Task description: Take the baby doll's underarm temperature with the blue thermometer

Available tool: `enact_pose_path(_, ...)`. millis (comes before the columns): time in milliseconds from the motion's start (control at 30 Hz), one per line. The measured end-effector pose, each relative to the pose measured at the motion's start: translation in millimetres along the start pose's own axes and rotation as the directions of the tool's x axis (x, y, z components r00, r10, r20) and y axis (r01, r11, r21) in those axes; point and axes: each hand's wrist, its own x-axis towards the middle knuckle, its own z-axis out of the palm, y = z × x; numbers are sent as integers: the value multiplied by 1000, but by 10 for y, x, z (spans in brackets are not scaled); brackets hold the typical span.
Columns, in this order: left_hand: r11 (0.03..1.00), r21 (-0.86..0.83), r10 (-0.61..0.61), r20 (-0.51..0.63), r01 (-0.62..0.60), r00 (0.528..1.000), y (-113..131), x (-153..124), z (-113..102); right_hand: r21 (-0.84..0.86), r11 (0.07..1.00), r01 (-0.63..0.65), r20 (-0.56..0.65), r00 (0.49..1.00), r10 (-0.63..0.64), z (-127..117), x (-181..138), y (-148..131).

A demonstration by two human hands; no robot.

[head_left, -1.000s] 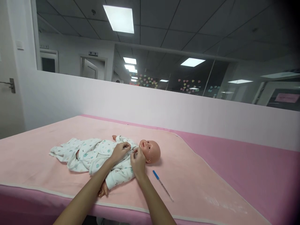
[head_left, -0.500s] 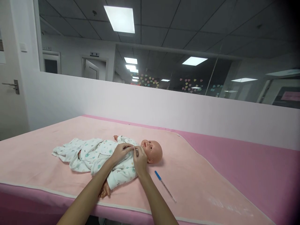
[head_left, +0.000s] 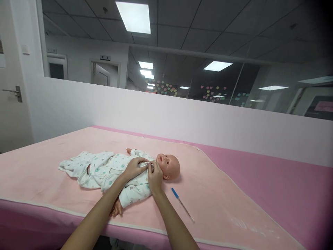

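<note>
A baby doll (head_left: 170, 166) lies on its back on a pale pink blanket (head_left: 213, 194), head to the right. It wears a white patterned romper (head_left: 104, 170). My left hand (head_left: 135, 167) pinches the romper's collar on the doll's chest. My right hand (head_left: 155, 177) grips the collar just below the doll's chin, touching the left hand's fingers. What lies between the fingertips is hidden.
A pen with a blue cap (head_left: 182, 204) lies on the blanket right of my right forearm. The blanket covers a darker pink table (head_left: 286, 187). A low white partition (head_left: 182, 118) runs behind it, with a door (head_left: 10, 93) at far left.
Both hands have drawn closer together at the doll's collar, fingers now touching. The view shifted slightly; doll and pen stayed in place.
</note>
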Motion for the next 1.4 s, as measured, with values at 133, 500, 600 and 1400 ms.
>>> enact_pose_path(133, 1000, 19, 21, 5, -22, 1000, -44, 13, 2, 29, 1000, 2, 5, 1000, -2, 4, 4, 8)
enact_pose_path(500, 986, 142, 82, 32, -86, 996, -103, 24, 7, 69, 998, -10, 11, 1000, 9, -22, 14, -38)
enact_pose_path(600, 990, 122, 62, 36, -66, 997, -109, 27, 10, 61, 998, -25, 15, 1000, 24, -23, 18, -47)
enact_pose_path(1400, 1000, 7, -23, -21, 23, 1000, -57, 18, 7, 102, 995, 7, -54, 999, -1, 58, 22, 64)
